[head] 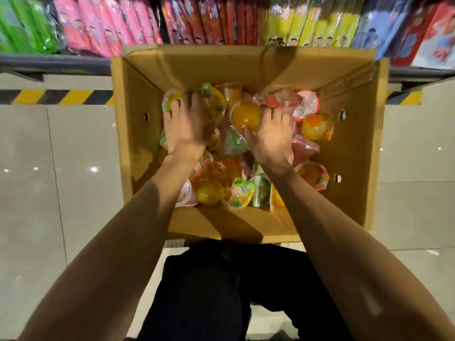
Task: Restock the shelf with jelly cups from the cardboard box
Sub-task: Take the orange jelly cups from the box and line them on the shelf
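An open cardboard box (352, 148) stands on the floor in front of me, holding several jelly cups in orange, yellow, green and pink. Both my hands are down inside it. My left hand (184, 126) lies palm-down on a yellow jelly cup (172, 98) at the box's back left, fingers spread over it. My right hand (269, 136) wraps around an orange jelly cup (246, 115) near the middle, thumb under it and fingers on its right side. The shelf (54, 62) runs across the top, just behind the box.
The shelf carries upright packets (211, 20) in green, pink, red, yellow and blue. A black-and-yellow hazard stripe (59, 97) marks the shelf base. Glossy pale floor tiles (73, 156) lie on both sides of the box. My dark trousers (209, 291) are below it.
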